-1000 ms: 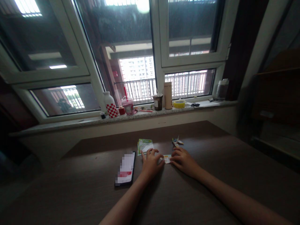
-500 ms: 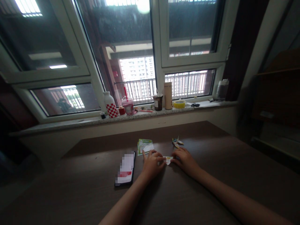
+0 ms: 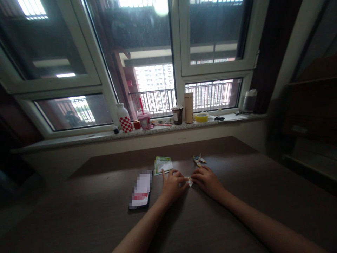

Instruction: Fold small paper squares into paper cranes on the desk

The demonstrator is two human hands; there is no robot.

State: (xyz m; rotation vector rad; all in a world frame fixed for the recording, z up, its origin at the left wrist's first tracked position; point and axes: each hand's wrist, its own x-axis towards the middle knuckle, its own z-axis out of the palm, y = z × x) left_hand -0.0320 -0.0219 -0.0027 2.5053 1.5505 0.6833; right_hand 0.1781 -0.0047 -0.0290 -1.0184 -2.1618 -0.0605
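Observation:
A small folded piece of paper (image 3: 189, 181) lies on the dark wooden table (image 3: 210, 225), pinched between both hands. My left hand (image 3: 172, 184) grips its left end with thumb and fingers. My right hand (image 3: 207, 180) holds its right end. A green and white paper packet (image 3: 163, 164) lies just beyond my left hand. A small folded paper figure (image 3: 199, 160) sits just beyond my right hand.
A phone (image 3: 141, 189) lies face up left of my left hand. On the stone windowsill (image 3: 79, 137) stand a red-checked bottle (image 3: 123, 117), a pink cup (image 3: 143, 118), a dark drink cup (image 3: 177, 114), a tan flask (image 3: 189, 107), yellow tape (image 3: 201, 117) and a jar (image 3: 249, 100).
The paper between my hands has become narrower and more bunched. My fingers have drawn closer together on it. The hands stay in the same spot on the table.

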